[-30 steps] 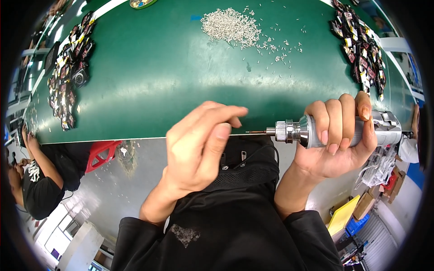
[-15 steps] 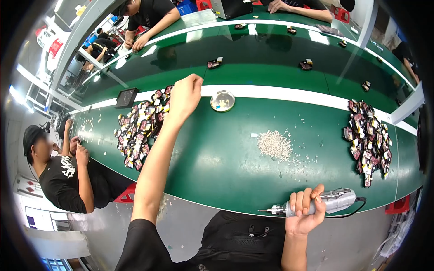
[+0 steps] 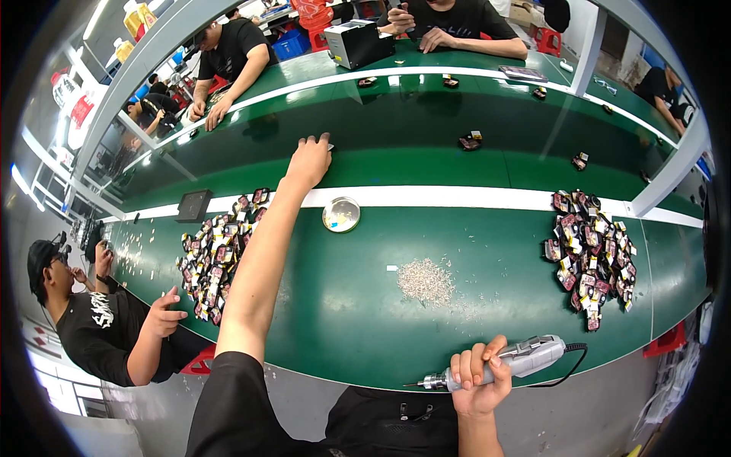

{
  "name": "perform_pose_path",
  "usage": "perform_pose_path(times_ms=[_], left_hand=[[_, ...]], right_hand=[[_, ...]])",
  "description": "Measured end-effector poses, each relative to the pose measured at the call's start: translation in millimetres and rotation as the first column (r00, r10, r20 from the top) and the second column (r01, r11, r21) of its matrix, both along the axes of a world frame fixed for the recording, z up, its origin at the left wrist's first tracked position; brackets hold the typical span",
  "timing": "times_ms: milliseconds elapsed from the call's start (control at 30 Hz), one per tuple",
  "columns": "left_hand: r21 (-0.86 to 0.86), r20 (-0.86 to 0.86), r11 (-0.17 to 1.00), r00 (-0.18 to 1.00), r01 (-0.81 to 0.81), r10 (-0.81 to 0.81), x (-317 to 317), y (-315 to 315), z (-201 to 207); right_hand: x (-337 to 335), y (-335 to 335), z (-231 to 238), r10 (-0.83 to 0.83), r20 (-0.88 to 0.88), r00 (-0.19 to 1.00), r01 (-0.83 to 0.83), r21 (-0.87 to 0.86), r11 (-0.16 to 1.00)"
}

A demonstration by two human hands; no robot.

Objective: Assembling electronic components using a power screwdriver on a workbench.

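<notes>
My left hand (image 3: 308,161) reaches over the white rail onto the dark green belt. Its fingers are bent round a small black part, mostly hidden, with a pale bit (image 3: 330,147) showing at the fingertips. In my right hand (image 3: 481,373) is a grey electric screwdriver (image 3: 533,355), held near the table's front edge with its bit pointing left. Between the hands lies a heap of tiny pale screws (image 3: 425,282). A round shallow dish (image 3: 341,215) with a few small bits in it stands below my left wrist.
Heaps of small black parts with pink and yellow labels lie left (image 3: 217,259) and right (image 3: 592,255) on the green table. More such parts (image 3: 470,141) sit along the belt. A black tray (image 3: 194,206), grey posts (image 3: 676,177) and co-workers (image 3: 99,312) surround the table.
My left hand has reached farther over the belt, to the black part that lay ahead of it. The whole view has shifted. My right hand still holds the screwdriver.
</notes>
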State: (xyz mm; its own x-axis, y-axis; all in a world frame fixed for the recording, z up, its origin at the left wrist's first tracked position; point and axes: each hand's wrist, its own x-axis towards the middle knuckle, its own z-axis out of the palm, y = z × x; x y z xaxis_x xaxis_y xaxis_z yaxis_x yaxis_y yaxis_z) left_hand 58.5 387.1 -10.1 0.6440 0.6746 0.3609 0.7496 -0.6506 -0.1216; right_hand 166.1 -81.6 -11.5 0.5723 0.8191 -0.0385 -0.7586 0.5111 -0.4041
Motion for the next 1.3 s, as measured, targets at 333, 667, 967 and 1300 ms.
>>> perform_pose_path(times_ms=[333, 667, 967, 1300], left_hand=[[-0.154, 0.436, 0.869, 0.822, 0.471, -0.368, -31.8, -185.0, 40.2], [-0.329, 0.357, 0.716, 0.783, 0.616, -0.509, -72.5, -334.4, 19.5], [-0.402, 0.379, 0.721, 0.819, 0.565, -0.430, -64.7, -347.4, 24.0], [-0.107, 0.284, 0.734, 0.728, 0.671, -0.624, -54.1, -369.8, 9.4]], right_hand=[[5.4, -0.9, -0.5, 0.022, 0.021, 1.000, -0.023, 0.009, 1.000], [1.3, -2.1, -1.0, 0.054, 0.047, 0.997, -0.055, 0.012, 0.998], [-26.0, -22.5, 0.3, 0.123, 0.081, 0.989, -0.120, -0.037, 0.992], [-68.4, -24.3, 1.8, 0.225, 0.073, 0.972, -0.199, -0.263, 0.944]])
